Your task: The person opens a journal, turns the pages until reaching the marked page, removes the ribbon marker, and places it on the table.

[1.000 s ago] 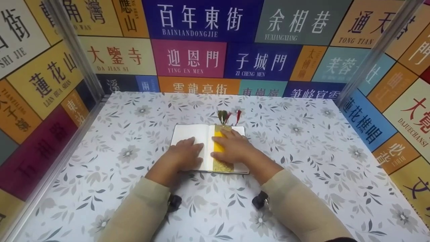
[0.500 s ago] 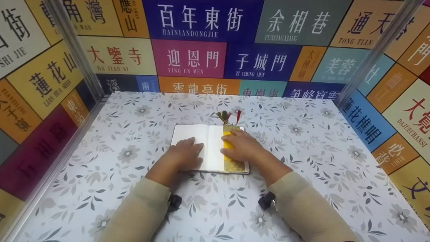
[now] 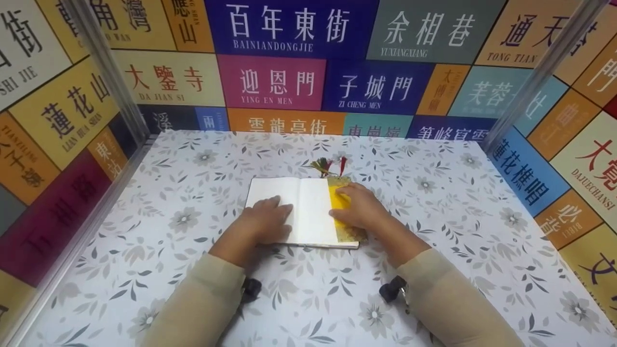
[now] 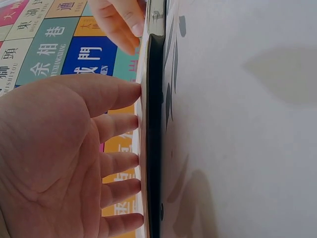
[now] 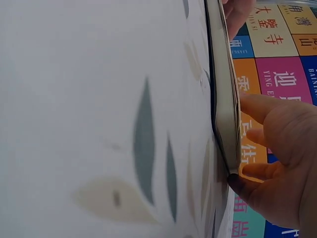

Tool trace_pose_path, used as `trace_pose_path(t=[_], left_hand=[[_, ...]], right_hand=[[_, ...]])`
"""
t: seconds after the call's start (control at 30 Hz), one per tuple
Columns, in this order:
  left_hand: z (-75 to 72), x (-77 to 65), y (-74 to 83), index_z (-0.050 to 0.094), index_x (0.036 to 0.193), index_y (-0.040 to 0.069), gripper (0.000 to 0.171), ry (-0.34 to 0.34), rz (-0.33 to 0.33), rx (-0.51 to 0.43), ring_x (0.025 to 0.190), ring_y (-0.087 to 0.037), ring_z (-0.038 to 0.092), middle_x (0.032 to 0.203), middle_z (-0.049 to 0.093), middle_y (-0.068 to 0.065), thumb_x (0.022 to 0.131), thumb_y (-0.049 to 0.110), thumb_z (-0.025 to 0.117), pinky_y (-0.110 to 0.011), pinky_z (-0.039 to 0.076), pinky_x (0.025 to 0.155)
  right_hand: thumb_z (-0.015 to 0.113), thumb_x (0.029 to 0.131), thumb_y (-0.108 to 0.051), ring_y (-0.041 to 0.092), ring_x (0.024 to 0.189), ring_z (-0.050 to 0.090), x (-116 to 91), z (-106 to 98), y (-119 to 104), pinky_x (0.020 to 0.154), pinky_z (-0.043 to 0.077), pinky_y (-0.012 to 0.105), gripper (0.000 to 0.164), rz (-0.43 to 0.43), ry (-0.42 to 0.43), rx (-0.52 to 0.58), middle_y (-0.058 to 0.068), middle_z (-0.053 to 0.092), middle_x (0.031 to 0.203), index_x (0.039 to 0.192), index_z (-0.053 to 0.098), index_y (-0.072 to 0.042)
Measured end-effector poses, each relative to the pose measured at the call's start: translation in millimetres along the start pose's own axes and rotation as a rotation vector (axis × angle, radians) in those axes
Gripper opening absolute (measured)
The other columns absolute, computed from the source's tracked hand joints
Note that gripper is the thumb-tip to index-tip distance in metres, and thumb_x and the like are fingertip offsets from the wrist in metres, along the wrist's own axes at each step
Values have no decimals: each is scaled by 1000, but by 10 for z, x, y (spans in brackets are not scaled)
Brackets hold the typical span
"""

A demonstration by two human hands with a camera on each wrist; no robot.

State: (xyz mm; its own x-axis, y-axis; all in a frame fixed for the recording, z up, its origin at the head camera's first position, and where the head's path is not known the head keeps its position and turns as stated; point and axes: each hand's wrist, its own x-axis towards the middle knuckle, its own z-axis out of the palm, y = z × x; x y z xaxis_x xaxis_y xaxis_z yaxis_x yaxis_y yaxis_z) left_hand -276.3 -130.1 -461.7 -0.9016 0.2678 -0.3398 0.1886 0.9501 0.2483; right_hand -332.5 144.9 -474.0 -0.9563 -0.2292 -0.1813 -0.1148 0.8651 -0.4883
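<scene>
An open notebook [image 3: 312,212] with blank white pages lies on the patterned tabletop. My left hand [image 3: 265,220] rests on its left page, fingers spread; in the left wrist view the fingertips [image 4: 131,161] touch the page. My right hand [image 3: 362,206] lies on a yellow bookmark [image 3: 340,193] with gold patterned ends, at the right page's outer edge. The bookmark sticks out slightly past the page. The right wrist view shows the right hand's fingers reaching the page surface, one at the book's edge. Green and red tassels [image 3: 320,166] lie above the book; their attachment is unclear.
White cloth with grey leaves and flowers covers the table [image 3: 193,289]. Coloured panels with Chinese characters [image 3: 289,29] stand behind and on both sides, with clear corner posts [image 3: 113,72]. A small black device [image 3: 393,289] sits at the right wrist.
My right hand has moved right, sliding the yellow bookmark from beside the centre fold to the right page's outer edge. The left hand stays in place. The tassels have barely shifted.
</scene>
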Motion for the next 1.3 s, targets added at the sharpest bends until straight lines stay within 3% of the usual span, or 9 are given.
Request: trace_pose_path(t=[0.23, 0.47, 0.7, 0.87, 1.07, 1.3], left_hand=[[4, 2, 2, 36, 169, 28, 68, 9, 2, 13, 167, -40, 22, 180, 21, -12, 106, 47, 53, -61, 21, 135], [-15, -43, 10, 38, 168, 26, 67, 23, 15, -20, 167, -40, 22, 180, 22, -13, 106, 44, 54, -63, 21, 135], [-7, -28, -4, 37, 168, 28, 67, 15, 8, -29, 167, -39, 21, 181, 21, -11, 106, 46, 54, -61, 20, 136], [-6, -25, -10, 37, 168, 28, 67, 9, 7, -41, 167, -39, 20, 181, 21, -11, 106, 46, 55, -60, 18, 136], [-5, -22, -20, 36, 169, 28, 68, 8, 7, -15, 167, -39, 22, 181, 21, -12, 106, 47, 54, -62, 20, 136], [11, -11, -26, 37, 168, 27, 68, 25, 24, -17, 166, -40, 23, 180, 22, -12, 106, 47, 54, -62, 22, 135]], right_hand=[[81, 95, -34, 29, 144, 52, 11, -104, 5, 132, 37, 49, 88, 200, 20, 174, 11, 46, 168, 168, 36, -17], [76, 99, -20, 26, 124, 61, 62, -159, 29, 115, 56, 38, 77, 310, 30, 284, 11, 59, 152, 167, 39, -17], [68, 102, -9, 24, 118, 61, 110, -201, 60, 102, 59, 31, 60, 332, 68, 353, 9, 62, 142, 159, 52, -15], [59, 106, -10, 23, 118, 61, 153, -257, 120, 100, 58, 30, 48, 419, 101, 469, 6, 61, 137, 152, 59, -19], [55, 105, -12, 25, 120, 61, 212, -384, 261, 104, 58, 30, 49, 486, 146, 583, 7, 61, 142, 153, 59, -23], [55, 104, -11, 23, 108, 63, 222, -578, 537, 87, 59, 29, 54, 519, 188, 684, 8, 63, 144, 156, 56, -24]])
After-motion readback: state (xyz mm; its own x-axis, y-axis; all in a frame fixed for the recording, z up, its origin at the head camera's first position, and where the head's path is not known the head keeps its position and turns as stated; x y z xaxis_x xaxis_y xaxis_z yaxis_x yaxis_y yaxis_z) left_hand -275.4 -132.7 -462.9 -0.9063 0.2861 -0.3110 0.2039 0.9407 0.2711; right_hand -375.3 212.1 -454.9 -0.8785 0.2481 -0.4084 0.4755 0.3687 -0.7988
